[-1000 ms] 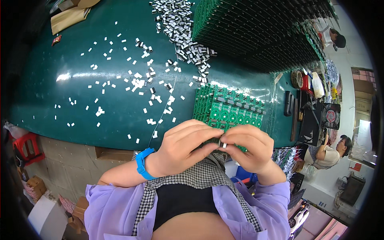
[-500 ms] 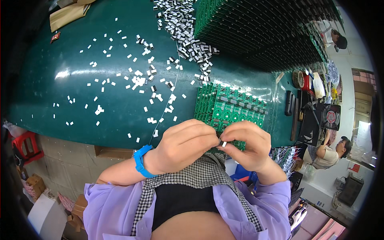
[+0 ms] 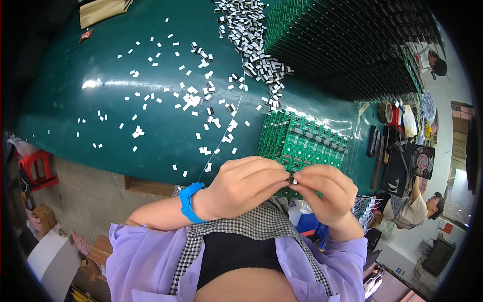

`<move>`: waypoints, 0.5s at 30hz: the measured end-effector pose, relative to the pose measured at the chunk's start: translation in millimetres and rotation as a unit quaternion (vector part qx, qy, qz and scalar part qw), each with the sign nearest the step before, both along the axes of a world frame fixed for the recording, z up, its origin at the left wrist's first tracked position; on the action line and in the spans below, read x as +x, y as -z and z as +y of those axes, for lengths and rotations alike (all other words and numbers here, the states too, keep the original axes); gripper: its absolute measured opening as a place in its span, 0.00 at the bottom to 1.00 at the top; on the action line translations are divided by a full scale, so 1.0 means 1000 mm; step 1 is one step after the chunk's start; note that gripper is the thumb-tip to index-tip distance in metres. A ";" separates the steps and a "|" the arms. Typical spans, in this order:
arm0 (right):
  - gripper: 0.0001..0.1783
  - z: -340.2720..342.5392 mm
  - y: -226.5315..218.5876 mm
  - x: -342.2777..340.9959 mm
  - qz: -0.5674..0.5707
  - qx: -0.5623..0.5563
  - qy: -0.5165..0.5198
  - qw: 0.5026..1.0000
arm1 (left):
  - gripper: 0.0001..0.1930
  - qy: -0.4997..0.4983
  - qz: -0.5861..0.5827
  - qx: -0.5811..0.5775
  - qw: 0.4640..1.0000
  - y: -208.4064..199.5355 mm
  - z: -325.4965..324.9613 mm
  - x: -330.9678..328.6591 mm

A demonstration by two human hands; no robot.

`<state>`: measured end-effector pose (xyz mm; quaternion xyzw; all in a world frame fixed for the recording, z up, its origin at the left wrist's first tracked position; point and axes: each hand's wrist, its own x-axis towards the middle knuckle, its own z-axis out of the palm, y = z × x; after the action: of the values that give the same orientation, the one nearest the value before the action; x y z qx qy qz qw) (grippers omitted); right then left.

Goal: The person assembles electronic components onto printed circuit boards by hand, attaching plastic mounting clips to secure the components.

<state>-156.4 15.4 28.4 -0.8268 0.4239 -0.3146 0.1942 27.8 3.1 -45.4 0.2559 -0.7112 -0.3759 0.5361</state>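
Observation:
A small black component with a white face (image 3: 293, 181) sits between my fingertips, just above the near edge of a stack of green circuit boards (image 3: 314, 151). My left hand (image 3: 246, 183), with a blue band at the wrist, pinches it from the left. From the other side, my right hand (image 3: 328, 194) grips it between thumb and forefinger. Rows of round green parts and grey-black blocks show on the top board. My fingers hide part of the piece and the board's near rows.
Behind the boards lies a heap of similar black-and-white components (image 3: 246, 38). Small white slips (image 3: 191, 99) are scattered over the green tabletop (image 3: 65, 118). Tall racked circuit boards (image 3: 347, 45) rise at the far right. A black fan (image 3: 421, 161) and co-workers are beyond the right end.
The whole scene has shifted rightward in view as my head moved. Both hands stay together on the small component, which shows a little less of its white face.

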 end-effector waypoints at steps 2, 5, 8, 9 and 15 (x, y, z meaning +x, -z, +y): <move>0.13 -0.002 0.000 0.002 0.000 0.008 0.001 1.000 | 0.10 -0.019 -0.005 -0.009 1.000 0.000 -0.002 0.000; 0.12 -0.005 -0.001 0.007 0.001 0.022 0.015 1.000 | 0.08 -0.035 -0.021 -0.019 0.999 -0.005 -0.006 0.003; 0.13 -0.021 0.003 0.000 0.042 -0.043 0.082 0.995 | 0.07 -0.077 -0.105 -0.016 0.991 -0.007 -0.013 0.018; 0.13 -0.027 0.007 -0.003 0.050 -0.061 0.099 0.992 | 0.06 -0.129 -0.168 -0.016 0.977 -0.008 -0.019 0.024; 0.12 -0.031 0.017 0.001 0.151 -0.089 0.082 0.981 | 0.17 -0.254 -0.405 0.079 0.875 0.014 -0.028 0.046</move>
<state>-155.4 -15.8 11.1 -0.8410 0.4855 -0.2373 0.0273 73.6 -24.6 -59.1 0.5993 -0.7445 -0.1449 0.2562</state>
